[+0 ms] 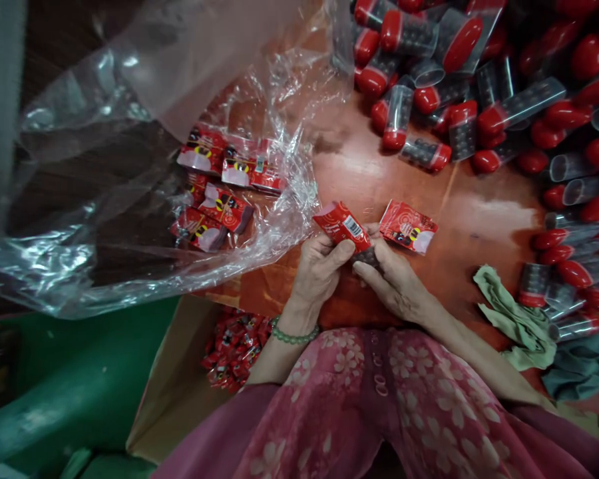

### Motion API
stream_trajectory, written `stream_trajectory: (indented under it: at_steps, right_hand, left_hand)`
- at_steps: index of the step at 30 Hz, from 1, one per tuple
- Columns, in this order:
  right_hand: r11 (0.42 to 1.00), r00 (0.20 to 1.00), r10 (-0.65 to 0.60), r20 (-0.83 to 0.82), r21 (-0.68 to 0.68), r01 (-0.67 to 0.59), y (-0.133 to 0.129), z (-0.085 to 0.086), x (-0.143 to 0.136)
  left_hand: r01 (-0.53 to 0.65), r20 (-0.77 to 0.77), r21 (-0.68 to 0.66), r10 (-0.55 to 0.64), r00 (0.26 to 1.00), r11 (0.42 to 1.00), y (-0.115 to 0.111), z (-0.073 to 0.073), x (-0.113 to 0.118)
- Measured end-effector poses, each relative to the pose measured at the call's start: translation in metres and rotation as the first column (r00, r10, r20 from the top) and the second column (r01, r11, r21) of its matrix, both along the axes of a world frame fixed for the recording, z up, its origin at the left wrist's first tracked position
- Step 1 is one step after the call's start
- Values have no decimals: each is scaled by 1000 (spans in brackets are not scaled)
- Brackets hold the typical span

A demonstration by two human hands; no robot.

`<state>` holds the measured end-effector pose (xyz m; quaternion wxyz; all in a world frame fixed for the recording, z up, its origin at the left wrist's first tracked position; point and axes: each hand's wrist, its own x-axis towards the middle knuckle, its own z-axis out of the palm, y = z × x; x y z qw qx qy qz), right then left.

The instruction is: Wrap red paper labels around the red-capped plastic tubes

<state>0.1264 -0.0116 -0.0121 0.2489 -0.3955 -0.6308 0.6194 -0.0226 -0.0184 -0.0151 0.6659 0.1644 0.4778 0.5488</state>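
I judge this likely an insertion, my left hand (318,267) pinching the red packet (335,221), my right hand (395,278) the dark piece (367,257) at its end, needing careful alignment next.

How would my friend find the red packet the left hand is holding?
Start at the reddish-brown table, then find the left hand, with a green bead bracelet at its wrist. It holds the red packet. Unlike the red neighbour to its right, this one shows a white barcode.
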Motion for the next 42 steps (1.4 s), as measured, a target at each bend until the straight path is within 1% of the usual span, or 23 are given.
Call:
stream_trajectory:
  at_steps: [1, 2, 3, 5, 7, 8, 9, 11, 13, 15, 17, 21, 23, 25, 28, 31, 34, 37, 39, 42]
  right_hand:
    - [1000, 1000, -10, -2, 22, 10, 0, -1, 0]
    - [1000, 1000, -13, -23, 9, 13, 0, -2, 0]
    - [999, 998, -9, -65, -43, 7, -1, -4, 1]
    - [979, 982, -18, -190, -200, -21, -1, -6, 2]
    - [947, 961, -59, -271, -320, -32, 0, -6, 3]
    - [941, 958, -78, -274, -337, -19, 1, -5, 3]
    - [945, 962, -94, -255, -326, 6, 3, -4, 3]
    - [965, 979, -91, -185, -259, 41, 5, -1, 3]
    - [985, 991, -67, -117, -168, 46, 6, 2, 2]
    - [993, 995, -61, -84, -108, 52, 5, 2, 2]
    - [989, 990, -87, -108, -129, 73, 3, 1, 1]
    - [955, 961, -158, -227, -284, 90, 1, -2, -3]
    - [948, 952, -187, -243, -299, 110, 2, -3, -4]
    - [948, 950, -193, -245, -297, 116, 3, -4, -4]
    - [937, 949, -170, -265, -342, 73, 4, -5, 0]
    - [924, 949, -155, -276, -381, 40, 3, -7, 6]
    - [929, 942, -142, -304, -369, 20, 1, -10, 9]
    - [933, 938, -120, -326, -359, -6, -4, -13, 7]
    - [938, 936, -74, -345, -342, -52, -8, -15, 3]
    - [953, 935, 71, -347, -253, -167, -16, -11, -4]
  left_hand:
    - [8, 12, 24, -9, 1000, 1000, 0, 0, 0]
    - [22, 28, 41, -23, 999, 999, 0, 0, 1]
    - [38, 40, 47, -40, 998, 998, 0, -1, 1]
    - [57, 53, 32, -58, 997, 998, -2, -2, 3]
    - [32, 42, 28, -33, 999, 999, -3, -2, 4]
    - [-2, 28, 34, 1, 1000, 999, -3, -2, 4]
    - [-38, 19, 45, 37, 999, 998, -3, -2, 5]
    - [-94, 17, 64, 93, 995, 993, -1, -1, 5]
    - [-113, 25, 68, 112, 993, 991, 0, 0, 5]
    - [-99, 22, 63, 98, 995, 993, 0, 0, 6]
    - [-68, 12, 53, 68, 998, 996, -1, 0, 7]
    - [17, 20, 41, -17, 1000, 999, -7, 1, 9]
    - [53, 35, 44, -55, 998, 998, -8, 2, 10]
    - [62, 58, 45, -65, 996, 997, -10, 4, 11]
    - [85, 99, 39, -89, 991, 996, -13, 4, 13]
    - [114, 104, 46, -118, 988, 992, -22, 1, 14]
    - [101, 95, 80, -108, 990, 992, -32, -2, 16]
    - [92, 66, 105, -100, 993, 990, -40, -1, 16]
    - [73, 39, 92, -77, 996, 993, -46, 3, 12]
    - [41, -44, 28, -39, 998, 999, -67, 10, -2]
